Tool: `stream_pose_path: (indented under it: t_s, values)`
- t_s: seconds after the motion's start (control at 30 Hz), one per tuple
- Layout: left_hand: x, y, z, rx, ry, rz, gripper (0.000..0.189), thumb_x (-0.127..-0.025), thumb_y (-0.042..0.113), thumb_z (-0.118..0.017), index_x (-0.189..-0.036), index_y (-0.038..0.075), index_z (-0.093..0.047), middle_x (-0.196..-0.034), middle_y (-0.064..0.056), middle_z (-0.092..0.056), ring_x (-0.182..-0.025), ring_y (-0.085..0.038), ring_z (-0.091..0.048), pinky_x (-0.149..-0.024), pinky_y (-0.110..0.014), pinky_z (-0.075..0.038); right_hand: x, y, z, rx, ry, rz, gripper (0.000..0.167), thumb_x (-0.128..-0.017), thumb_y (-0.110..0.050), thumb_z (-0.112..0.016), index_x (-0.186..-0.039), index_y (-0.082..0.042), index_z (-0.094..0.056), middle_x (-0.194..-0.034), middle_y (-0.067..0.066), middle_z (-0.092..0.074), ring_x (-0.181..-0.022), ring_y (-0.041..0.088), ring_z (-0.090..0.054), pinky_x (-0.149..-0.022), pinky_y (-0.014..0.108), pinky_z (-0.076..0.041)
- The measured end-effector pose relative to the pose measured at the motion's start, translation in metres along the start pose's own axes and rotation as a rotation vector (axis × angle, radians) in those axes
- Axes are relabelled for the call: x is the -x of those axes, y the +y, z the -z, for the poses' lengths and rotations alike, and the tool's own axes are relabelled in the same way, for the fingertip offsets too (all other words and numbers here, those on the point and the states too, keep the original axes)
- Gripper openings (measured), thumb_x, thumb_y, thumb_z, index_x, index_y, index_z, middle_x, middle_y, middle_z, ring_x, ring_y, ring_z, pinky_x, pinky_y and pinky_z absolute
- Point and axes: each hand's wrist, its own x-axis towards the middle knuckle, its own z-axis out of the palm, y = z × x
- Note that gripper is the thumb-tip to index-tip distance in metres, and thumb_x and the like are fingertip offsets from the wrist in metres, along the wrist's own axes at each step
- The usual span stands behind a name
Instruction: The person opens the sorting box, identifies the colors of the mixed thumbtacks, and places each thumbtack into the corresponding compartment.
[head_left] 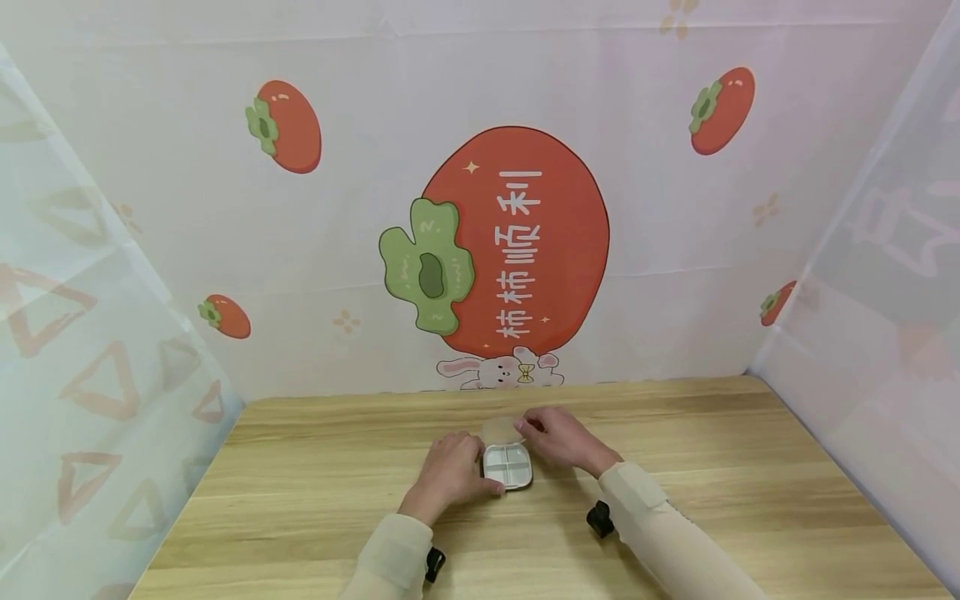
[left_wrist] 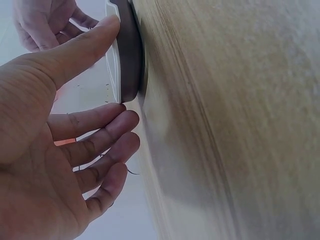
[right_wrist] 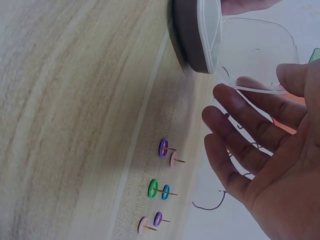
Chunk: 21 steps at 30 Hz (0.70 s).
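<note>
While the left hand point(head_left: 452, 472) grips the squarish box point(head_left: 507, 467) on the table point(head_left: 300, 500) from its left, the right hand point(head_left: 561, 437) pinches the clear lid point(head_left: 498, 430) by its right edge. The lid lies beyond the box, the right hand nearer it.

Okay so the right hand point(right_wrist: 285, 162) is out between 3 and 4 o'clock, thumb and index finger pinching the edge of a clear lid point(right_wrist: 265, 47) at 2, other fingers loosely bent. The box point(right_wrist: 187, 37), dark outside and white inside, is around 1, with a bit of the left hand point(right_wrist: 247, 6) poking out past it. Wood table point(right_wrist: 75, 120) fills 9. Toward 6 there's six tacks, spikes aiming 3-ish: two purple point(right_wrist: 163, 147), two pink point(right_wrist: 143, 225), one green point(right_wrist: 152, 187), one blue point(right_wrist: 165, 191).
</note>
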Motion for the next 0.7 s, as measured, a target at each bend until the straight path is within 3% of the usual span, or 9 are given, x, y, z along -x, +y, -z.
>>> stream_pose_path:
  t_s: [0.4, 0.7]
  values:
    - [0.002, 0.002, -0.002, -0.049, 0.011, -0.005, 0.057, -0.068, 0.044, -0.094, -0.101, 0.005, -0.069, -0.079, 0.003, -0.055, -0.078, -0.02, -0.047, -0.078, -0.041, -0.04, 0.006, 0.004, 0.002, -0.001, 0.013, 0.043, 0.028, -0.105, -0.033, -0.056, -0.097, -0.01, -0.071, -0.08, -0.003, -0.062, -0.072, 0.013, -0.055, -0.067, 0.032, -0.047]
    - [0.001, 0.002, -0.001, -0.014, 0.012, -0.048, 0.065, -0.069, 0.039, -0.095, -0.116, 0.004, -0.069, -0.099, -0.004, -0.067, -0.09, -0.022, -0.055, -0.09, -0.048, -0.045, 0.018, 0.006, 0.003, -0.02, 0.072, -0.003, 0.022, -0.101, -0.024, -0.064, -0.115, -0.008, -0.069, -0.097, -0.003, -0.068, -0.09, 0.013, -0.062, -0.081, 0.037, -0.053]
